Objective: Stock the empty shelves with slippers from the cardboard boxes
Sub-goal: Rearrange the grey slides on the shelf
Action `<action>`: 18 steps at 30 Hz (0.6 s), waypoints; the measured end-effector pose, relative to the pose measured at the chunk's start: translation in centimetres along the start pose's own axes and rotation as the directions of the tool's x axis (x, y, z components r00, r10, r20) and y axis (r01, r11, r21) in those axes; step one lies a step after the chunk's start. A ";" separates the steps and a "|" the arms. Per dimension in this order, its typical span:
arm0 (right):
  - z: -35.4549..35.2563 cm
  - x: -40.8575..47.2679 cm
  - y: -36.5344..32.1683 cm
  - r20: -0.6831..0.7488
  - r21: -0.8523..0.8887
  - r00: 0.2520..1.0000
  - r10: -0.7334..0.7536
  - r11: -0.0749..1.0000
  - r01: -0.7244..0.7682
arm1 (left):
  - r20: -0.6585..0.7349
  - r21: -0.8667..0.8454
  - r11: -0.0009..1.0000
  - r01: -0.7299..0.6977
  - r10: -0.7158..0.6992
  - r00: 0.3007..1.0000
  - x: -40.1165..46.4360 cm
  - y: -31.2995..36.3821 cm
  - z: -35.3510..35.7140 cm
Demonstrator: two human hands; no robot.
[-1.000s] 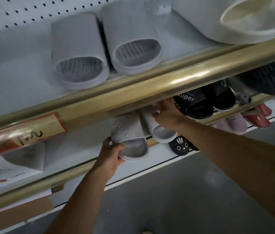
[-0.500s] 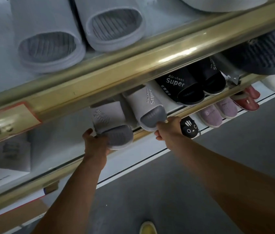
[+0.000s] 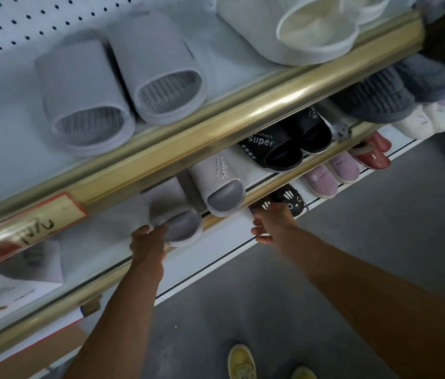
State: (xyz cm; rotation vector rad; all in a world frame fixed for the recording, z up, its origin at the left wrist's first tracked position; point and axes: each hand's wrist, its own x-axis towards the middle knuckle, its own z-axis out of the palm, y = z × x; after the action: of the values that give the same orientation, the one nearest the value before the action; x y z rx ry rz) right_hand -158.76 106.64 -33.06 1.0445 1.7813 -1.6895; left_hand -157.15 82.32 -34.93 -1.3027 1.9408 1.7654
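Two grey slide slippers lie on the middle shelf (image 3: pixel 101 222) under a brass rail. My left hand (image 3: pixel 149 242) grips the heel end of the left grey slipper (image 3: pixel 173 214) at the shelf's front edge. The right grey slipper (image 3: pixel 222 187), marked "Super", lies beside it with its heel over the edge. My right hand (image 3: pixel 272 222) hovers just right of and below that slipper, fingers loosely spread, holding nothing.
A grey slipper pair (image 3: pixel 117 86) and a white pair (image 3: pixel 298 31) sit on the top shelf. Black "Super" slippers (image 3: pixel 281 149) lie right of the grey ones. Black cat, pink and red slippers fill the lower shelf (image 3: pixel 325 179). A cardboard box (image 3: pixel 38 351) stands bottom left. Grey floor below.
My right hand has let go of the right grey slipper and drawn back to the right. My left hand stays on the left slipper. The camera has tilted upward.
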 end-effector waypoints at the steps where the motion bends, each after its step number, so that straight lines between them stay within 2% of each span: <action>1: -1.0 -1.0 -0.2 0.010 -0.003 1.000 0.008 1.000 -0.008 | 0.030 -0.027 1.000 -0.008 0.009 1.000 -2.0 0.9 0.3; 7: -7.8 -7.7 0.3 0.071 0.116 0.997 0.008 0.993 -0.016 | 0.273 -0.133 0.991 0.005 0.032 0.961 -12.0 2.5 2.7; 12: -14.4 -11.8 0.7 -0.005 0.230 0.999 -0.037 0.973 0.038 | 0.390 -0.076 0.997 0.012 0.018 0.920 -18.5 4.0 8.6; 18: -25.1 -14.8 0.6 -0.109 0.378 0.993 -0.054 0.921 0.092 | 0.571 -0.034 0.999 0.017 0.006 0.821 -26.5 5.3 18.1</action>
State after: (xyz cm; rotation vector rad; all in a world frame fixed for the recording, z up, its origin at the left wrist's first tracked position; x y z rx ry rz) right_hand -145.30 128.08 -18.65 1.2515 1.5973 -2.1253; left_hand -152.46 109.77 -18.19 -0.6563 1.5574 1.9086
